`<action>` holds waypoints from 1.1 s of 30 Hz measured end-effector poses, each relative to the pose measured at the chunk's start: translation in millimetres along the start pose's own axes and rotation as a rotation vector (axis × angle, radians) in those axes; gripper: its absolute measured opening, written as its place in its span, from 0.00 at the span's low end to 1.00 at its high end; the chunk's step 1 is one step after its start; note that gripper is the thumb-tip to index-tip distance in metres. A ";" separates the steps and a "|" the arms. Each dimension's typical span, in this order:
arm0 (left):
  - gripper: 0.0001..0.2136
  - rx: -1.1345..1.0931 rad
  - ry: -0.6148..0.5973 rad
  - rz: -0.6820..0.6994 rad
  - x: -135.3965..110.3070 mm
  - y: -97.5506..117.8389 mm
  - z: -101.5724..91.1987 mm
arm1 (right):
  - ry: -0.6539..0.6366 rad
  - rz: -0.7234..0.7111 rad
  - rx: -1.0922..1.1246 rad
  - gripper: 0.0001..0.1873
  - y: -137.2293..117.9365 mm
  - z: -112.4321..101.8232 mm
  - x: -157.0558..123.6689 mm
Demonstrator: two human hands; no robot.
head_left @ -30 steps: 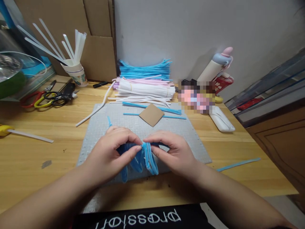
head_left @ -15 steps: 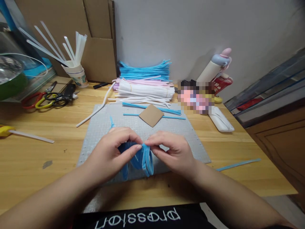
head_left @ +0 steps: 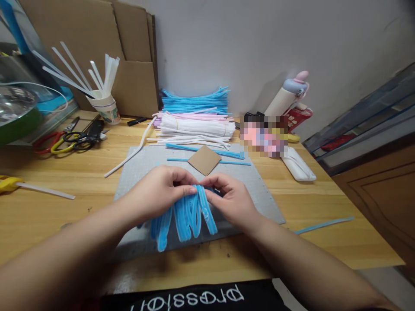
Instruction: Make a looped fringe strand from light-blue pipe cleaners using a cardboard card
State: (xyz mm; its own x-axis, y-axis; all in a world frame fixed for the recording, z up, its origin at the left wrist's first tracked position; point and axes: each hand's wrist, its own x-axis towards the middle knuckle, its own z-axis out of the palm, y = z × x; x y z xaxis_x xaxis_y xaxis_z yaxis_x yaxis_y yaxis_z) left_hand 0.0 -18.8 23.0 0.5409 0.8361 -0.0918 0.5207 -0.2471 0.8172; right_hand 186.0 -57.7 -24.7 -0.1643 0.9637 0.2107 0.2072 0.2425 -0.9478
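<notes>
Both hands pinch a row of looped blue pipe cleaners (head_left: 186, 218) that hangs down over the grey cutting mat (head_left: 259, 194). My left hand (head_left: 164, 190) grips its top edge between thumb and forefinger, the other fingers curled behind. At the right end of the row, my right hand (head_left: 228, 196) has thumb and fingertips closed on the last loop. How the loops are joined at the top is hidden by the fingers. Just beyond the hands lies a brown cardboard square (head_left: 204, 160), resting across loose blue pipe cleaners (head_left: 177, 160).
Bundles of white pipe cleaners (head_left: 197, 126) and blue pipe cleaners (head_left: 194, 101) lie against the wall. Scissors (head_left: 61, 142) and a paper cup of white sticks (head_left: 105, 108) stand left. A bottle (head_left: 282, 97) and white packet (head_left: 298, 164) are right; a single blue strip (head_left: 324, 225) lies nearer.
The looped blue row has swung round to face me, so more loops show. Both hands have risen slightly, still pinching its top, and the view has shifted a little.
</notes>
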 end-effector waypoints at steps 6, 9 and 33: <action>0.07 -0.053 0.054 0.073 -0.7 3.4 2.0 | 0.073 0.003 0.117 0.09 -0.6 -0.8 0.1; 0.07 -0.081 0.031 0.071 -1.7 0.5 1.3 | 0.059 -0.022 0.119 0.09 -1.9 -0.9 -1.7; 0.07 0.183 -0.017 0.399 -5.1 -13.6 -1.0 | -0.102 0.118 -0.064 0.04 -11.5 -3.8 -0.1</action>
State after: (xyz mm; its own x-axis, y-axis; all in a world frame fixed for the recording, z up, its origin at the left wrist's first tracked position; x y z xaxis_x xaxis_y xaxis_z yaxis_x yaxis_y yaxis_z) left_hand -10.5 -19.2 13.0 0.7332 0.6500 0.1998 0.3769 -0.6330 0.6762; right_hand 187.4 -60.2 -12.9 -0.2318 0.9702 0.0701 0.2915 0.1380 -0.9466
